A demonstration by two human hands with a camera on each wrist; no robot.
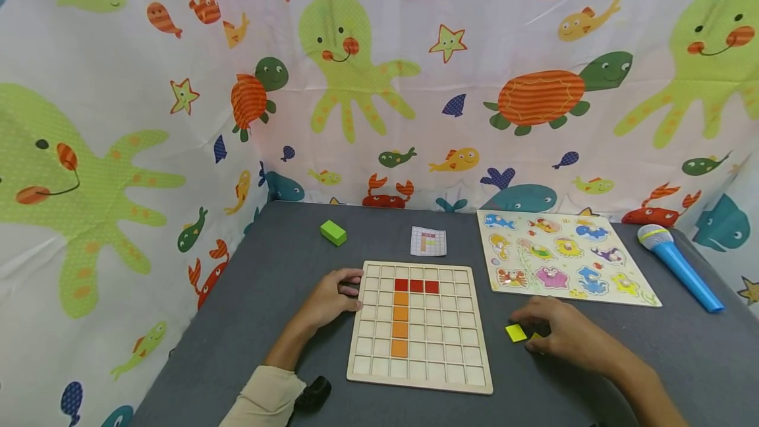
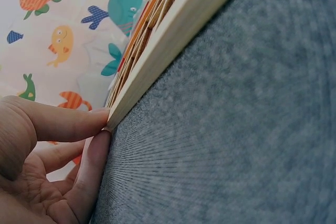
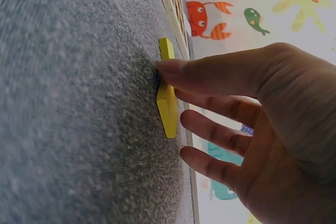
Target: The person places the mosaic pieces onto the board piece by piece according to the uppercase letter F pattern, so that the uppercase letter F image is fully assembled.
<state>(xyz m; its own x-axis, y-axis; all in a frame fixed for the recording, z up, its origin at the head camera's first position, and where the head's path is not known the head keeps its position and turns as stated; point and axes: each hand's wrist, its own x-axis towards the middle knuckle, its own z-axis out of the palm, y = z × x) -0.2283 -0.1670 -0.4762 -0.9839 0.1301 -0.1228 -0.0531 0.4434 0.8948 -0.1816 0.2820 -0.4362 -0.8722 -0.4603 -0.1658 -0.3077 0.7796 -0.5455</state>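
A light wooden grid board lies on the table. Three red tiles form a row on it, and several orange tiles run down from them. My left hand holds the board's left edge; in the left wrist view, thumb and finger meet the wooden rim. Right of the board, my right hand reaches down over two yellow tiles. One yellow tile lies flat beside the fingertips. The other yellow tile is pinched at thumb and fingers, partly hidden and slightly tilted.
Behind the board lie a green block and a small printed pattern card. A sea-animal puzzle board and a blue toy microphone are at the right. A dark object sits by the left sleeve.
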